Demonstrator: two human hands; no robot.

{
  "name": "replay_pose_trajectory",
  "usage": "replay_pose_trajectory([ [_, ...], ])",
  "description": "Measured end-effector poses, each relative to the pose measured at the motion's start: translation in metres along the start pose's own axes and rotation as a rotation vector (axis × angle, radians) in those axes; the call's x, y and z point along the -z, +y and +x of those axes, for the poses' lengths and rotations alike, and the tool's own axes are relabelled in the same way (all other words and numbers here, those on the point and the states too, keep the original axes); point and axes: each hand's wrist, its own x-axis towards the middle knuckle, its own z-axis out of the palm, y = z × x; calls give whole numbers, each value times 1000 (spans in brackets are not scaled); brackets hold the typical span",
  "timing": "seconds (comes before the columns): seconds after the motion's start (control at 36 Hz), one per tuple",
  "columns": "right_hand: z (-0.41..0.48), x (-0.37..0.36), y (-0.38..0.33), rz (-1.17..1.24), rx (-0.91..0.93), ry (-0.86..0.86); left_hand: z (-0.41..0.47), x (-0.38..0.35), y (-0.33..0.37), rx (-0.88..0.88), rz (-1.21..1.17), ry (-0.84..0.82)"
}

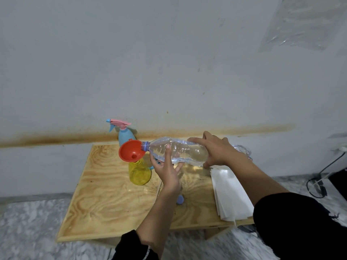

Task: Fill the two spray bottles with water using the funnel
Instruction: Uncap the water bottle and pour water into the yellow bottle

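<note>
On the wooden table (105, 203) I hold the clear water bottle (184, 150) almost level, its long axis running right to left with the mouth leftmost. My right hand (216, 151) wraps its rear half. My left hand (167, 171) cradles it nearer the neck, thumb across the front. Left of both grips stands the yellow spray bottle (139, 173), with the orange funnel (129, 152) in its neck and the water bottle's mouth at the funnel's right rim. The blue spray bottle (124, 137) stands farther back.
</note>
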Motion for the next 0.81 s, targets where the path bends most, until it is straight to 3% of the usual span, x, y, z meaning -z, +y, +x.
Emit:
replay_pose_trajectory([
  [0.81,-4,6,3,18,9,18,1,-3,-3,32,-21,1],
])
